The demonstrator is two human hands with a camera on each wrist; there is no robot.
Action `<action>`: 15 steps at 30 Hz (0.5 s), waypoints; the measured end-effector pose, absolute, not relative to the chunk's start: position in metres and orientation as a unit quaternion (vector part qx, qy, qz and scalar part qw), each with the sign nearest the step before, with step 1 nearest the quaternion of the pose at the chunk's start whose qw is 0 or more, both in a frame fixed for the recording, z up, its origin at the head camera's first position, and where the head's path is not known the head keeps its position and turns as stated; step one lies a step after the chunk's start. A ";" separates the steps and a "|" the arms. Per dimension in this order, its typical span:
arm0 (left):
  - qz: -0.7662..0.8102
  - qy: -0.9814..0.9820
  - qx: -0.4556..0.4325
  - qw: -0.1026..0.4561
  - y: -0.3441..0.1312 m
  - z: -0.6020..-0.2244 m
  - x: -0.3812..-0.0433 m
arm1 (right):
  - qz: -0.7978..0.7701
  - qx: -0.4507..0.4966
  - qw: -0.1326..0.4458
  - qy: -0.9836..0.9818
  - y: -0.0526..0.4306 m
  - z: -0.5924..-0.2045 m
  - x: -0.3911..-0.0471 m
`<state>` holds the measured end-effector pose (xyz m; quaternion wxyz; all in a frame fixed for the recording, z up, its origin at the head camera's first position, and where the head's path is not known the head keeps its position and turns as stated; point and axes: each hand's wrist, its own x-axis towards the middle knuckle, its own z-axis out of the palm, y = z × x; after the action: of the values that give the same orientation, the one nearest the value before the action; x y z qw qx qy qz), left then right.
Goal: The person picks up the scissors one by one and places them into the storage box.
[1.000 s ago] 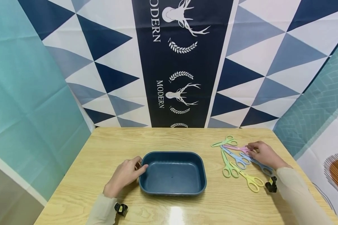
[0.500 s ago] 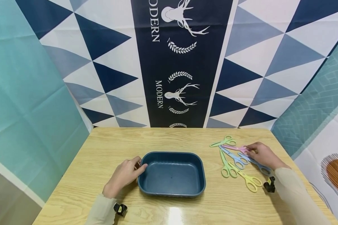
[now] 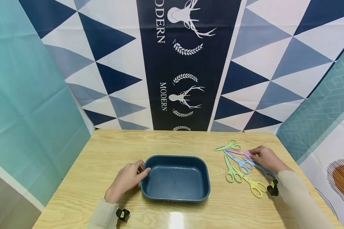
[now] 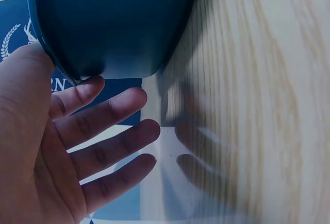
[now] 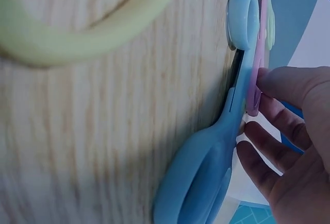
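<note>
A dark blue rectangular tray (image 3: 175, 179) stands on the wooden table. My left hand (image 3: 126, 179) grips its left rim, thumb over the edge; in the left wrist view the index finger touches the outer wall and the other fingers (image 4: 121, 144) are spread apart. At the right, my right hand (image 3: 269, 159) pinches the handle of the pink scissors (image 3: 242, 152). The right wrist view has thumb and index finger on the pink scissors (image 5: 253, 92), with the blue scissors (image 5: 198, 177) close by. Part of the pink handle is hidden by the fingers.
Around the pink scissors lie two green scissors (image 3: 230, 171), light blue scissors (image 3: 242, 163), darker blue scissors (image 3: 268, 173) and yellow scissors (image 3: 253, 184), some overlapping. Patterned cloth (image 3: 183, 63) hangs behind the table (image 3: 160, 141).
</note>
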<state>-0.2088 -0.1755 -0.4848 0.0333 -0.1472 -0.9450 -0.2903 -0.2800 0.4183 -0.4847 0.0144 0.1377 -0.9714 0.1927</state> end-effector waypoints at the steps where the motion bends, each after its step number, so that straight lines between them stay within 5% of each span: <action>1: -0.292 -0.944 -0.148 0.033 -0.176 -0.485 -0.209 | 0.193 0.139 0.014 -0.971 0.419 -0.484 -0.281; 15: -0.298 -0.944 -0.139 0.031 -0.177 -0.485 -0.212 | 0.187 0.115 -0.005 -0.976 0.420 -0.487 -0.289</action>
<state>-0.2119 -0.1766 -0.4850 0.0309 -0.1390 -0.9439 -0.2980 -0.2885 0.4202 -0.4873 -0.0051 0.1147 -0.9756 0.1871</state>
